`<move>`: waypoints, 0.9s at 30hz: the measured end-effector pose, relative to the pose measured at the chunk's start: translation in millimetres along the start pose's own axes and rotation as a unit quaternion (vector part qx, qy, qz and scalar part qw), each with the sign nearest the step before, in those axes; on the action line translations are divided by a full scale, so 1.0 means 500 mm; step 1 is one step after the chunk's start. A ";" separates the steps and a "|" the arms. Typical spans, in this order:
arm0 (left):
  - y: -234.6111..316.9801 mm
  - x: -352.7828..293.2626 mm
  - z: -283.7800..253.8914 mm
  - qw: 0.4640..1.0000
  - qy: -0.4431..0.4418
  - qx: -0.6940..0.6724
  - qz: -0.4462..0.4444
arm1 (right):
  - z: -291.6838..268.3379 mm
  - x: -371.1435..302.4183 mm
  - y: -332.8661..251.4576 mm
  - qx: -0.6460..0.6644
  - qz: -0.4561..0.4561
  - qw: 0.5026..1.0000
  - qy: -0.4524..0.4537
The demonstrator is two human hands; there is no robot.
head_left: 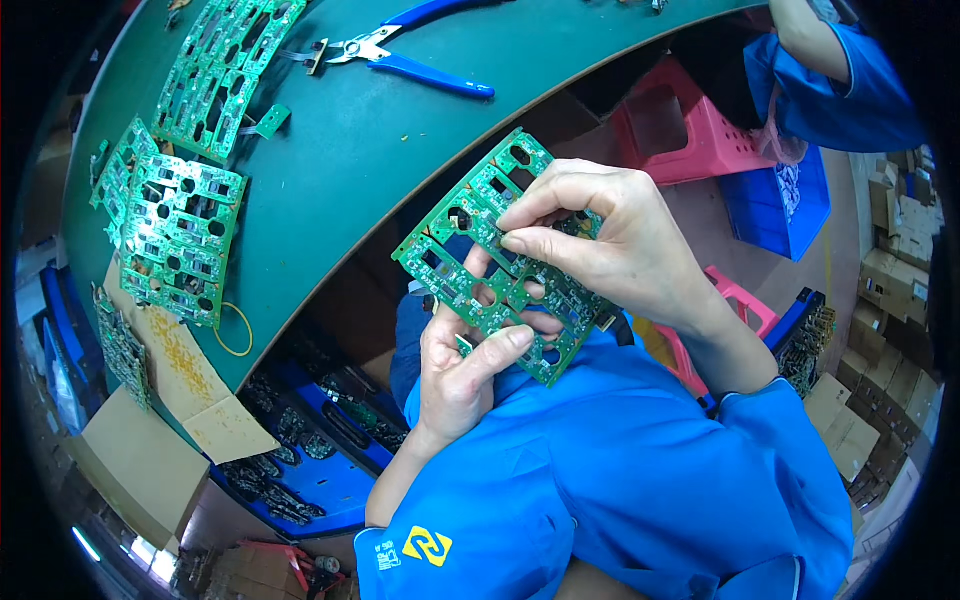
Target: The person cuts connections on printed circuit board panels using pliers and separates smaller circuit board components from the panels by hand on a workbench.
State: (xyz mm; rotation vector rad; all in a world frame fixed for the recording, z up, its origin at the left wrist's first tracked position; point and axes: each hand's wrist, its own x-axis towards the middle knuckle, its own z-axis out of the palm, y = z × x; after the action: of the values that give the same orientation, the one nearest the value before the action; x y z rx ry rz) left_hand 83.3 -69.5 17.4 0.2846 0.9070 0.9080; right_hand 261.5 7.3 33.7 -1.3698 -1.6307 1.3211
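A green circuit board panel (490,318) with round and square cut-outs is tilted in front of me, above my lap. My left hand (462,368) grips its lower left edge, thumb on top and fingers showing through the holes from underneath. Over the panel's upper right part, my right hand (600,235) pinches with thumb and forefinger at the board's surface. Whether a small part sits between those fingertips is hidden.
On the green table (340,190) lie blue-handled cutters (375,47), stacked circuit board panels (185,235) and a yellow band (237,330). A blue bin (345,490) holds dark parts below. Pink stools (680,130), a blue crate (785,205) and a co-worker's sleeve (835,95) are at right.
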 end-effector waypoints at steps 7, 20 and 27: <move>-0.003 -0.001 0.003 1.000 -0.001 0.029 0.009 | 0.005 -0.002 -0.003 0.003 0.001 1.000 0.013; -0.005 -0.005 -0.001 0.996 -0.003 0.084 0.025 | -0.001 -0.001 -0.003 0.029 0.021 0.999 0.002; -0.008 -0.002 -0.006 0.997 -0.011 0.069 0.029 | 0.001 0.000 -0.003 0.009 0.022 1.000 0.001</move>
State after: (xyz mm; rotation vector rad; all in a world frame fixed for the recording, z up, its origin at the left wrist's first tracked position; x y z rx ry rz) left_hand 83.0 -73.0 14.1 0.4407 0.9474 0.8955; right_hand 260.3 7.2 35.1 -1.4026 -1.5928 1.3552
